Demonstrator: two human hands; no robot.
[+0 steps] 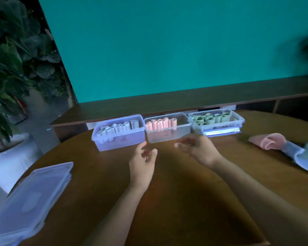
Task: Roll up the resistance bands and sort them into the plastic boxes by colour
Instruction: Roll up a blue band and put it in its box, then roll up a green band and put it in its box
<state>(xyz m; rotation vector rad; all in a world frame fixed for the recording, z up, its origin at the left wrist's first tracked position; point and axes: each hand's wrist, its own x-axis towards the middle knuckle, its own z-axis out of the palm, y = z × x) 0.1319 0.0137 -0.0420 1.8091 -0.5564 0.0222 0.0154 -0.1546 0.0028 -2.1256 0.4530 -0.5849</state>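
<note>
Both the left hand [142, 162] and right hand [196, 150] hover empty, fingers loosely apart, before three clear plastic boxes [119, 137] of colour-sorted rolls along the brown wooden counter's [176, 201] far edge, while unrolled pink, blue and green bands [272, 143] wait at its right edge.

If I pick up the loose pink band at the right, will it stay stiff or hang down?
The pink band will probably hang down: it lies folded and limp on the table. It looks thin, so likely light. Unrolled, it should not roll away.
</note>
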